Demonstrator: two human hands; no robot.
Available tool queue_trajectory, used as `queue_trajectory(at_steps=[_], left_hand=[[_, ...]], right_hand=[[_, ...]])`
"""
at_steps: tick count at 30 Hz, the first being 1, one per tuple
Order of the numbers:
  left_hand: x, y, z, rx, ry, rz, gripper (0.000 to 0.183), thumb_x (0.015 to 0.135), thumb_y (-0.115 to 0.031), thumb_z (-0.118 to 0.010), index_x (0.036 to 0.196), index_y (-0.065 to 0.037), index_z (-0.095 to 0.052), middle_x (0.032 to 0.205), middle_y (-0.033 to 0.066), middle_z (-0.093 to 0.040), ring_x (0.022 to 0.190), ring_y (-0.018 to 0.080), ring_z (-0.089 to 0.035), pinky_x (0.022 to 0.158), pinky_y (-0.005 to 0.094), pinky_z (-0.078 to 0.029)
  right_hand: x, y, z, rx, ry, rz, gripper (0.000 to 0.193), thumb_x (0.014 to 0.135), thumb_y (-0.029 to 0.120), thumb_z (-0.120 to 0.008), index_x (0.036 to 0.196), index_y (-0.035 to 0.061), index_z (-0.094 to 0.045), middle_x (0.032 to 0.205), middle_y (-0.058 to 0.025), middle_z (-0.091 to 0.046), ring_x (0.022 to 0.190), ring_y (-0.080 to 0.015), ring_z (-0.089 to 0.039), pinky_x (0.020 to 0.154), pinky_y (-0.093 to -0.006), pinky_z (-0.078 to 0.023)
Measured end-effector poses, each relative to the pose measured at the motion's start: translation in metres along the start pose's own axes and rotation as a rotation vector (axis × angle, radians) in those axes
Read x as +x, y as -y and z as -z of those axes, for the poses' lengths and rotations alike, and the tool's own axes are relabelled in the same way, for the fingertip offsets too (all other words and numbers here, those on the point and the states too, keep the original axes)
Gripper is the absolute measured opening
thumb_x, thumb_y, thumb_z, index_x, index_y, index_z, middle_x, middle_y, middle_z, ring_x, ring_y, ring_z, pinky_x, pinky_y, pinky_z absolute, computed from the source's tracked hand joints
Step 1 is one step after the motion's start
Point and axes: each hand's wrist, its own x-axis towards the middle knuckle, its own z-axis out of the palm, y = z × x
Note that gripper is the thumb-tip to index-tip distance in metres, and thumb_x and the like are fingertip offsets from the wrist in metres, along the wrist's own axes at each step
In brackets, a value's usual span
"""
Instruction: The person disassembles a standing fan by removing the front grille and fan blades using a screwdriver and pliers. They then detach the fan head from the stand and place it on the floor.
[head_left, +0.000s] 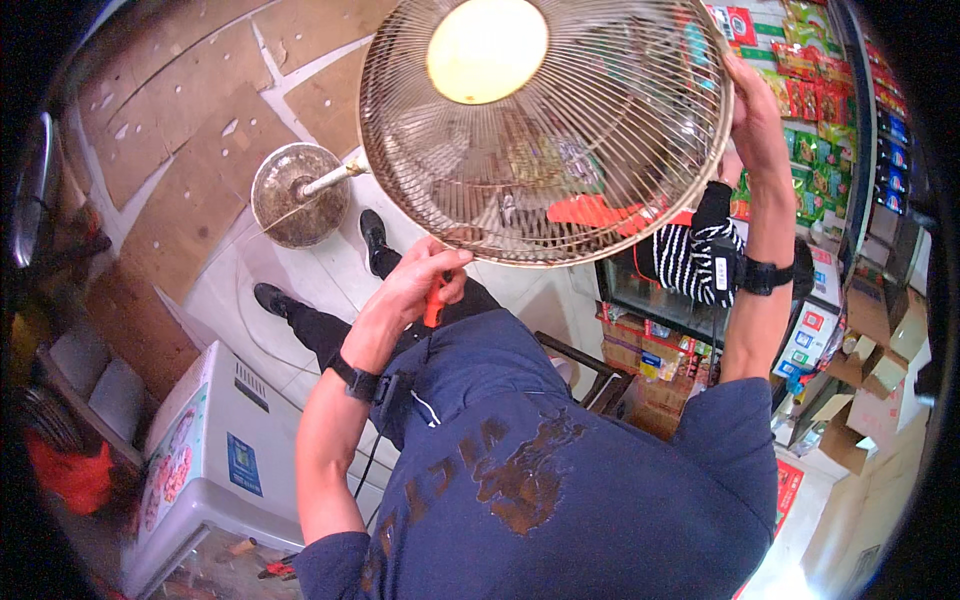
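Observation:
A large standing fan faces me, its round wire cage (pixel 625 205) dusty and browned, with a pale yellow centre cap (pixel 487 50). My right hand (pixel 757 118) grips the cage's right edge, fingers curled behind the rim. At the lower rim, my left hand (pixel 415 283) is closed, its thumb and forefinger against the wire edge. An orange-handled tool (pixel 434 303) sits in that same hand; its working end is hidden. Behind the cage, a white pole (pixel 335 178) runs to a dirty round base (pixel 290 222) on the floor.
A person in a striped sleeve (pixel 690 262) is beyond the fan at right. Snack packets (pixel 825 150) fill the shelf there, with cardboard boxes (pixel 850 430) below. A white chest freezer (pixel 215 430) stands at lower left. Flattened cardboard (pixel 190 130) covers part of the tiled floor.

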Motion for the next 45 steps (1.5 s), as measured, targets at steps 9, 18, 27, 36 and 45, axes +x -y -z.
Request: queue_trajectory(at_steps=[9, 18, 27, 36, 45], left_hand=[[-0.047, -0.015, 0.013, -0.043, -0.126, -0.199, 0.02, 0.094, -0.022, -0.058, 0.089, -0.003, -0.061, 0.05, 0.003, -0.045, 0.045, 0.016, -0.04, 0.051, 0.0337, -0.035], [-0.139, -0.027, 0.054, -0.215, -0.268, -0.472, 0.027, 0.094, -0.028, -0.051, 0.09, -0.004, -0.064, 0.052, 0.002, -0.047, 0.042, 0.0156, -0.04, 0.048, 0.0323, -0.036], [-0.197, -0.022, 0.075, -0.338, -0.535, -0.813, 0.056, 0.107, -0.052, -0.034, 0.117, -0.006, -0.065, 0.082, 0.0047, -0.064, 0.044, 0.0134, -0.041, 0.046, 0.031, -0.036], [-0.231, -0.015, -0.037, 0.507, -1.578, -1.179, 0.036, 0.107, -0.029, -0.07, 0.13, -0.001, -0.069, 0.112, 0.0091, -0.072, 0.055, 0.0052, -0.052, 0.048, 0.0224, -0.041], [-0.185, -0.111, -0.197, 1.855, -1.806, -0.99, 0.064, 0.086, -0.026, -0.089, 0.138, 0.0, -0.062, 0.132, 0.0209, -0.066, 0.11, 0.0409, -0.071, 0.094, 0.0432, -0.06]], right_hand=[[-0.013, 0.032, -0.074, -0.186, 0.03, 0.184, 0.068, 0.103, 0.036, -0.066, 0.158, 0.0071, -0.039, 0.112, -0.0014, -0.059, 0.09, -0.0099, -0.057, 0.072, -0.027, -0.048], [-0.018, 0.077, -0.167, -0.402, 0.15, 0.981, 0.039, 0.093, 0.033, -0.078, 0.122, 0.008, -0.072, 0.14, -0.0164, -0.059, 0.13, -0.0295, -0.058, 0.111, -0.0411, -0.047], [-0.002, 0.127, -0.255, -0.36, 0.492, 1.482, 0.071, 0.079, 0.042, -0.091, 0.139, 0.013, -0.065, 0.137, -0.016, -0.058, 0.13, -0.0381, -0.057, 0.113, -0.0478, -0.046], [0.046, 0.135, -0.284, -0.201, 0.712, 1.626, 0.073, 0.088, 0.035, -0.087, 0.151, 0.0126, -0.057, 0.139, -0.0148, -0.061, 0.13, -0.0345, -0.06, 0.114, -0.0446, -0.047], [0.082, 0.146, -0.311, -0.097, 0.81, 1.644, 0.069, 0.087, 0.034, -0.087, 0.147, 0.0099, -0.061, 0.139, -0.0159, -0.062, 0.133, -0.0337, -0.059, 0.113, -0.0438, -0.049]])
